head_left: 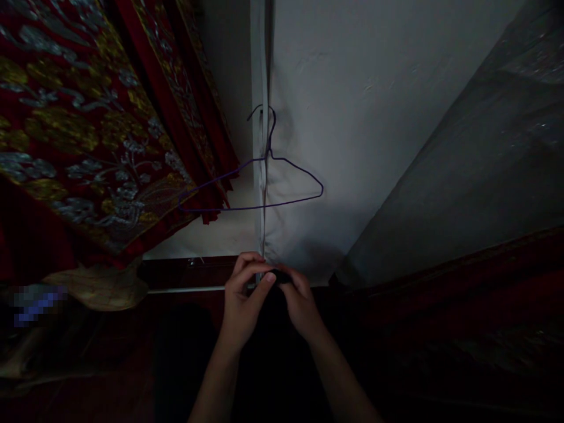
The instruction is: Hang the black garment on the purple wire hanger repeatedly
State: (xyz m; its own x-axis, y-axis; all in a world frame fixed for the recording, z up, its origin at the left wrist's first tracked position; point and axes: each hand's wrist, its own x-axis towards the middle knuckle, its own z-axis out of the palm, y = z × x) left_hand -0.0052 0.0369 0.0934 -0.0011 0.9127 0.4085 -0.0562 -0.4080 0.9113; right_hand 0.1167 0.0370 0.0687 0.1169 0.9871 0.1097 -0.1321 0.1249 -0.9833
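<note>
Nearest, at the bottom of the view, the left hand (238,294) and the right hand (304,298) are brought together, fingers bent and thumbs turned in, both pinching a small piece of dark cloth (282,275). The likeliest trouble is here: the hold looks to be by the fingertips only, so the cloth could slip out if either pinch loosens, and in such dim light a dropped edge would be hard to find, since the cloth blends into the blackness below and its full extent cannot be told. The cloth lies right between the hands, touching the fingers of both, its upper edge showing between the left thumb and the right fingers. Farther off, above and apart from the hands, a thin purple hanger (270,151) hangs by its hook at a pale upright strip (259,70); a careless knock from a raised hand could swing it or unseat that hook. The hanger's left end overlaps the fringed edge of a red embroidered cloth (88,129) in the view, and if they do meet, wire could snag thread; whether they touch, I cannot tell. Behind stands a pale wall (352,117), with a dull, shiny sheet (467,158) to its right.
</note>
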